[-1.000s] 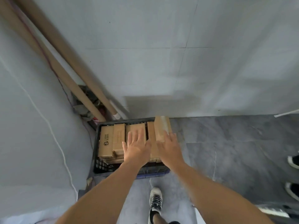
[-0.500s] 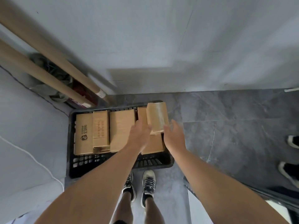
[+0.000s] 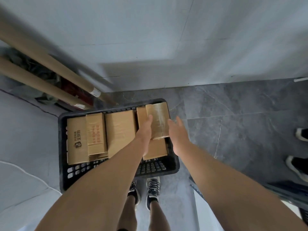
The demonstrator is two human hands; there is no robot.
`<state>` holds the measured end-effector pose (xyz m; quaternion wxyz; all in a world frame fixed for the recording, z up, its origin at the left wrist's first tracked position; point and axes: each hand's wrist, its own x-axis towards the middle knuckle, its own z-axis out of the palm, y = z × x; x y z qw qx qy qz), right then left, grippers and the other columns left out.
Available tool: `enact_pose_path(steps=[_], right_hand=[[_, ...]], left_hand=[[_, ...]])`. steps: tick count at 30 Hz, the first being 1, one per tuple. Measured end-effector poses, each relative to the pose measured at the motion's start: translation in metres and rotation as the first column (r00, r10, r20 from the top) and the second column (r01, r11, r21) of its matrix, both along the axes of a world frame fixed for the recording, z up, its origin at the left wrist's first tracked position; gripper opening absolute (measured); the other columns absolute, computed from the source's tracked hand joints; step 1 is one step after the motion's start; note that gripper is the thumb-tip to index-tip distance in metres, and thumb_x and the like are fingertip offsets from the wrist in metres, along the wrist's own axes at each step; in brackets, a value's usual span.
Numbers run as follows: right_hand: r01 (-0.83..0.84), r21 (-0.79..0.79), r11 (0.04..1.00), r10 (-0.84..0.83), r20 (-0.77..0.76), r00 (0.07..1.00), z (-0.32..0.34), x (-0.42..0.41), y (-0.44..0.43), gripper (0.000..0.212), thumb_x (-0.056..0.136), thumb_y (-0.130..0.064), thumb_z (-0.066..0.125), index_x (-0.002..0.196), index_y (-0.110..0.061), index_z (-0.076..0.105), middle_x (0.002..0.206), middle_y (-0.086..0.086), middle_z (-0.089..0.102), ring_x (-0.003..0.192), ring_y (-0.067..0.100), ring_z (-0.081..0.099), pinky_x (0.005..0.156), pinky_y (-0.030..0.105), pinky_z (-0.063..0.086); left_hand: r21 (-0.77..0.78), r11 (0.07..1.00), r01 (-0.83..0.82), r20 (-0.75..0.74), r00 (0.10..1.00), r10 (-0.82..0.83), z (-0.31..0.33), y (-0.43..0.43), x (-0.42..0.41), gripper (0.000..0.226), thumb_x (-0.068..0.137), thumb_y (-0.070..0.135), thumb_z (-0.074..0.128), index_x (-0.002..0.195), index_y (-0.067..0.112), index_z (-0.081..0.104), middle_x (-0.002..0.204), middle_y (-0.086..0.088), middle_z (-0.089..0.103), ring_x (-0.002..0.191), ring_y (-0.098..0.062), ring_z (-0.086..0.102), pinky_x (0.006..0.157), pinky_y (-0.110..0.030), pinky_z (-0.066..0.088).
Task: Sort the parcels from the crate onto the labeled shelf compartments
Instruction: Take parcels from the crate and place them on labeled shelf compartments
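A black plastic crate (image 3: 65, 164) stands on the floor below me, packed with several brown cardboard parcels (image 3: 120, 129). At its right end a small taped parcel (image 3: 159, 120) is lifted above the others. My left hand (image 3: 145, 130) holds this parcel by its left edge, thumb on top. Just right of the parcel my right hand (image 3: 177, 132) hovers with its fingers straight, and I cannot tell whether it touches the parcel. No shelf is in view.
Two long cardboard tubes (image 3: 45, 77) lean in the corner at the left, with clutter behind them. The white wall (image 3: 166, 39) rises right behind the crate. Another person's shoes (image 3: 298, 147) stand at the right edge. My own feet (image 3: 150, 189) are just before the crate.
My view has tilted down over the crate. Both hands went from lying flat on the parcels to the small taped parcel, which my left hand has raised at the crate's right end.
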<state>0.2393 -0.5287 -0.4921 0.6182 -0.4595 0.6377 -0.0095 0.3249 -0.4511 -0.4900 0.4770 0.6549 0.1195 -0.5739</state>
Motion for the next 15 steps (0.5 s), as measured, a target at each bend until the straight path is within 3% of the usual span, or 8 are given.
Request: enact_pose_path(steps=[5,7,9,11,13,15], right_hand=[[0.081,0.058,0.995,-0.084,0.042,0.996,0.019,-0.004,-0.002,0.077,0.08,-0.065,0.045,0.151,-0.039,0.035,0.149,-0.005,0.047,0.138,0.025,0.045,0.114,0.052,0.038],[0.114,0.105,0.988,-0.12,0.053,0.991,0.036,-0.004,-0.003,0.06,0.085,-0.066,0.043,0.135,-0.035,0.05,0.137,-0.001,0.056,0.126,0.026,0.055,0.103,0.048,0.046],[0.124,0.185,0.975,-0.143,0.095,0.985,0.058,-0.004,-0.003,0.043,0.099,-0.06,0.037,0.127,-0.031,0.051,0.128,0.007,0.059,0.117,0.029,0.059,0.096,0.047,0.048],[0.107,0.237,0.966,-0.135,0.108,0.985,0.071,-0.004,-0.005,0.059,0.099,-0.066,0.036,0.141,-0.025,0.044,0.122,0.012,0.06,0.116,0.033,0.058,0.098,0.051,0.047],[0.057,0.288,0.956,-0.09,0.102,0.991,0.088,-0.003,-0.004,0.073,0.095,-0.074,0.037,0.143,-0.02,0.045,0.116,0.015,0.061,0.112,0.036,0.058,0.098,0.053,0.047],[-0.003,0.351,0.936,-0.032,0.092,0.995,0.108,-0.006,-0.002,0.086,0.089,-0.081,0.039,0.144,-0.016,0.045,0.13,0.019,0.06,0.12,0.039,0.056,0.105,0.059,0.043]], left_hand=[[-0.032,0.999,-0.011,0.016,1.0,0.011,0.033,0.006,0.007,0.053,0.102,0.063,0.03,0.133,0.024,0.048,0.117,0.002,0.059,0.102,-0.015,0.057,0.092,-0.038,0.044],[-0.042,0.999,0.002,0.017,1.0,-0.002,0.05,0.011,0.01,0.058,0.101,0.067,0.026,0.134,0.024,0.047,0.123,-0.002,0.059,0.103,-0.017,0.057,0.088,-0.04,0.044],[-0.048,0.999,-0.006,0.019,1.0,0.007,0.065,0.018,0.015,0.066,0.099,0.071,0.025,0.143,0.025,0.043,0.128,-0.003,0.056,0.11,-0.02,0.055,0.087,-0.042,0.045],[-0.06,0.998,-0.007,0.041,0.999,0.009,0.084,0.024,0.019,0.068,0.098,0.072,0.024,0.145,0.026,0.044,0.12,0.0,0.057,0.105,-0.018,0.055,0.086,-0.042,0.044],[-0.07,0.998,0.002,0.064,0.998,0.003,0.102,0.029,0.02,0.067,0.099,0.071,0.022,0.138,0.027,0.053,0.115,0.002,0.058,0.098,-0.014,0.055,0.078,-0.038,0.045],[-0.064,0.998,0.005,0.08,0.997,0.001,0.12,0.038,0.018,0.066,0.098,0.072,0.023,0.13,0.026,0.058,0.118,0.0,0.059,0.1,-0.014,0.056,0.083,-0.039,0.044]])
